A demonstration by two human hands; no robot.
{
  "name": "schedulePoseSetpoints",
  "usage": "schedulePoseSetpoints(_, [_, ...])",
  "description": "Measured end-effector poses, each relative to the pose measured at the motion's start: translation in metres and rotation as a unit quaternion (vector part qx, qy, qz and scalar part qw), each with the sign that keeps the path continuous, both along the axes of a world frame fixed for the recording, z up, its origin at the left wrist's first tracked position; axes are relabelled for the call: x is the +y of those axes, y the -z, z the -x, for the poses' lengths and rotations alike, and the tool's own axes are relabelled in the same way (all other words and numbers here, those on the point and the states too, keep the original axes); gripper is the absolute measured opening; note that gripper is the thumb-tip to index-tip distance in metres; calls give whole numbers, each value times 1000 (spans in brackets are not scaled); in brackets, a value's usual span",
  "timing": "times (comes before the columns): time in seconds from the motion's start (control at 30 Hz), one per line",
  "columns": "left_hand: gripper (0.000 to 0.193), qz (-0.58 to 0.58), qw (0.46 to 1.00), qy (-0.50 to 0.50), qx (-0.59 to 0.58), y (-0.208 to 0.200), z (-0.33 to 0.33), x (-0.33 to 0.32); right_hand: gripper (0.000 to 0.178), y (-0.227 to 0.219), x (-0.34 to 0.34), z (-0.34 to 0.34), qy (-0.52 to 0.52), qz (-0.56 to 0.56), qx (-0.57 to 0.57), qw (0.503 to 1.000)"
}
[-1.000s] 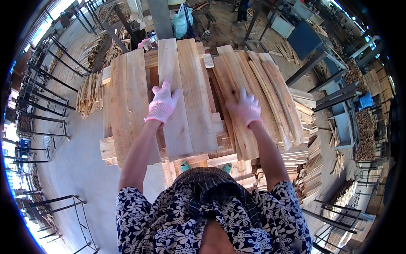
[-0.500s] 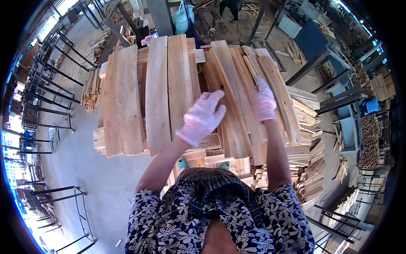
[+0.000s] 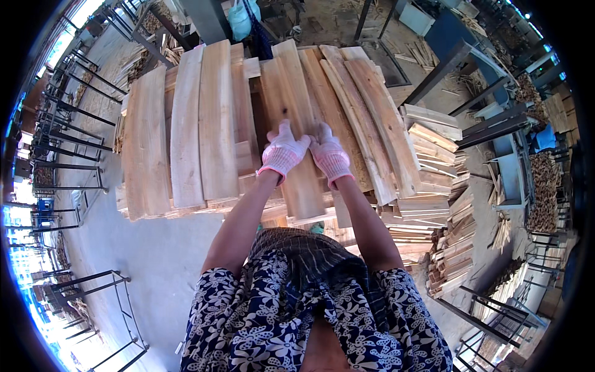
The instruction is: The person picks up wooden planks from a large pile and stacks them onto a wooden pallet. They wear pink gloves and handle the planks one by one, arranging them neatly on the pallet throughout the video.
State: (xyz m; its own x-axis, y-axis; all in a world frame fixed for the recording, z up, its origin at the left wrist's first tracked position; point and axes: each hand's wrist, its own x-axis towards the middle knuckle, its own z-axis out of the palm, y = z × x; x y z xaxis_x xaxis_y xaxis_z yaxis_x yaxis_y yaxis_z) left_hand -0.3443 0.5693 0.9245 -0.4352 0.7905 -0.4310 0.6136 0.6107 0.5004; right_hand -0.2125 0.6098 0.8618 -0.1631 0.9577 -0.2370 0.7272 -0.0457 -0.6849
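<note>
A broad wooden plank with a dark knot lies lengthwise before me on a layer of similar planks. My left hand, in a pale pink knitted glove, is at its left edge with the fingers bent and the thumb on top. Close beside it, my right hand, gloved alike, grips the right edge, its thumb near the left one. The fingertips under or past the edges are partly hidden. To the left lie a pale plank and a wider plank; to the right, a long plank.
Stacked short boards stand at the right, with loose wood strips below them. Black metal frames line the left floor. A grey post and a light blue bag are at the far side.
The knotted plank, tilted earlier, now shows its broad face. My right hand has come from the planks further right to this plank's right edge, beside my left. The view has shifted.
</note>
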Motion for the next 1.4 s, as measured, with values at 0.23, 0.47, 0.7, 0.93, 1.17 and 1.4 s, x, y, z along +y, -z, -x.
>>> schedulePoseSetpoints(0.23, [120, 14, 988, -141, -59, -1, -6, 21, 43, -3, -6, 11, -124, -35, 44, 991])
schedulePoseSetpoints(0.47, [118, 3, 993, -103, -59, 16, -16, 22, 42, -16, -62, -45, -151, 18, 32, 988])
schedulePoseSetpoints(0.7, [111, -17, 990, -110, -88, 11, -1, 15, 47, -51, 53, -121, -199, -230, -187, 934])
schedulePoseSetpoints(0.93, [92, -288, 825, -130, -470, -44, 19, -31, 87, -21, 105, -181, -51, -114, -341, 932])
schedulePoseSetpoints(1.17, [72, -353, 905, -14, -236, -127, 116, -95, 79, -36, 167, -175, -75, -192, -259, 944])
schedulePoseSetpoints(1.4, [78, 6, 953, -97, 287, -101, 144, -85, 105, 33, 208, -172, -53, -154, -251, 954])
